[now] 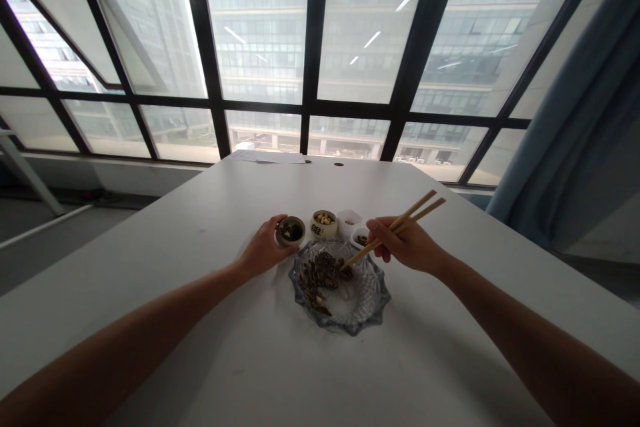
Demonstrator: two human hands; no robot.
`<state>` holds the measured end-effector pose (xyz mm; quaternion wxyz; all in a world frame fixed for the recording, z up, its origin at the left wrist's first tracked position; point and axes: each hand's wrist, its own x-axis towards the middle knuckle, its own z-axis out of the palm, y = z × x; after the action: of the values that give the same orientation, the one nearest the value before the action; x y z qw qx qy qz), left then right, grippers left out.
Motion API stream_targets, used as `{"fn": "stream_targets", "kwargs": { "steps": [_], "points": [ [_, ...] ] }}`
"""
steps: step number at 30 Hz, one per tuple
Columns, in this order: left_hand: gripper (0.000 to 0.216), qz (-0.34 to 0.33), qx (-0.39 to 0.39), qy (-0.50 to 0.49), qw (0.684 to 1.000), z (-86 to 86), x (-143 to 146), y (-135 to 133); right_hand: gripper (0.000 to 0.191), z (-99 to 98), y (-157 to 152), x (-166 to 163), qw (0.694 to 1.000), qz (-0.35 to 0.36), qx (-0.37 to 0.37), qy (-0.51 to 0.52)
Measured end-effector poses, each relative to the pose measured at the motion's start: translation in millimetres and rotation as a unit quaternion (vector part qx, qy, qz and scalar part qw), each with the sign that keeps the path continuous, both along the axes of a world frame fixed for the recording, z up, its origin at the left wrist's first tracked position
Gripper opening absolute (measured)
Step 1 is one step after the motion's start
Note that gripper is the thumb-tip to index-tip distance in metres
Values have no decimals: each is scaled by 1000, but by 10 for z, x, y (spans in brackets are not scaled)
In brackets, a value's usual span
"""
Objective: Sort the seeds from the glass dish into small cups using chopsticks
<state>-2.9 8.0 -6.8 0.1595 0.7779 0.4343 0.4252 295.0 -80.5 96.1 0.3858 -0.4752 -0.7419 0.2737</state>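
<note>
Our left hand (269,243) clasps a small cup (303,230); our right hand (409,244) grips chopsticks (418,206), tips among dark seed-like pieces (323,272) heaped left in the glass bowl (377,293). We seem partway: other cups (327,232) hold portions, many pieces remain. The white table (240,373) reaches toward far windows (265,13); a blue curtain (565,120) hangs right.

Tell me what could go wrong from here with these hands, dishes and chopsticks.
The dark pieces at the chopsticks' tips could slip loose, since the sticks are thin.
The right hand is close to the small white dish behind the glass bowl and might nudge it.
The small cup in the left hand could spill its contents if tipped.
</note>
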Motion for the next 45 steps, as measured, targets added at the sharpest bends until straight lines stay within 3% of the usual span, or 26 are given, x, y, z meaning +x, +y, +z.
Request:
{"fn": "stream_targets", "kwargs": {
  "steps": [22, 27, 33, 41, 45],
  "points": [
    [70, 0, 8, 2, 1000, -6, -4, 2, 62, -55, 9, -38, 1000, 18, -6, 15],
    [70, -4, 11, -3, 1000, -10, -12, -2, 66, -62, 118, 20, 991, -51, -27, 124],
    [70, -34, 16, -45, 998, -28, -12, -6, 60, -46, 300, 156, 951, -96, -56, 288],
    [71, -51, 25, -86, 995, -24, 1, -29, 60, -25, 280, 138, 940, -101, -67, 318],
    [70, -55, -22, -138, 989, -19, 7, -5, 60, -24, 277, 143, 939, -99, -66, 322]
  ]
}}
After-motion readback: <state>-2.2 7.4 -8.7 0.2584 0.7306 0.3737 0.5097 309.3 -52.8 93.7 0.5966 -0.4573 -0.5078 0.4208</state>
